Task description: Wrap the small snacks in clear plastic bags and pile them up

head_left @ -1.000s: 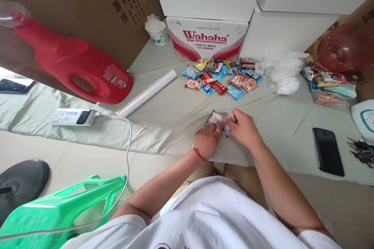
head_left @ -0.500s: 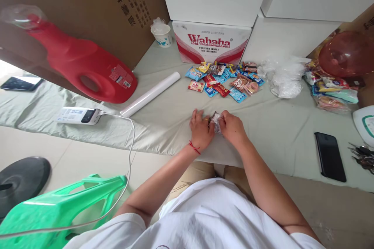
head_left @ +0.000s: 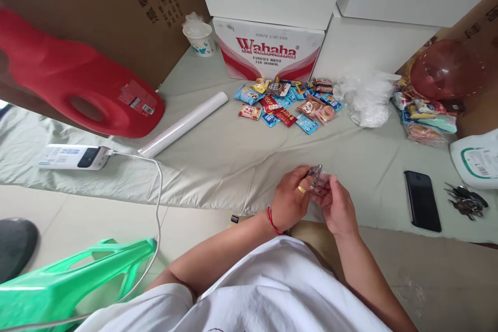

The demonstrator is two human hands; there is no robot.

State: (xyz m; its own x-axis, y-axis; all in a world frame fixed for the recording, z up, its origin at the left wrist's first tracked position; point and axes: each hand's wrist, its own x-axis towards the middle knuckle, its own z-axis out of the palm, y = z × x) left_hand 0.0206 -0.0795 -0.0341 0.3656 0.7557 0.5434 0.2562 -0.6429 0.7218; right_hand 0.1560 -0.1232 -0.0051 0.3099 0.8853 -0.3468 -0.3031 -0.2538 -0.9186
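Note:
Close to the table's front edge, both hands are on a small, shiny, crinkled plastic packet [head_left: 316, 175], partly see-through with dark parts. My left hand [head_left: 291, 198], with a gold ring and a red cord at the wrist, is closed around the packet's left side. On the other side my right hand [head_left: 340, 211] curls its fingers against the clear plastic, thumb up. The fingers hide much of the packet, so its contents cannot be made out. Beyond the hands lies a pile of small wrapped snacks [head_left: 287, 116] in blue, red, yellow and brown.
A white roll [head_left: 182, 124], a power bank [head_left: 73, 157] with a cable and a red jug [head_left: 89, 88] are left. Crumpled clear plastic [head_left: 368, 98], a black phone [head_left: 422, 201], keys [head_left: 467, 201] and a white bottle [head_left: 476, 160] are right. A Wahaha carton [head_left: 268, 52] stands behind.
Both hands have come off the tabletop towards my body and to the right, carrying the packet. The right hand has turned palm inward. The camera view has shifted rightward.

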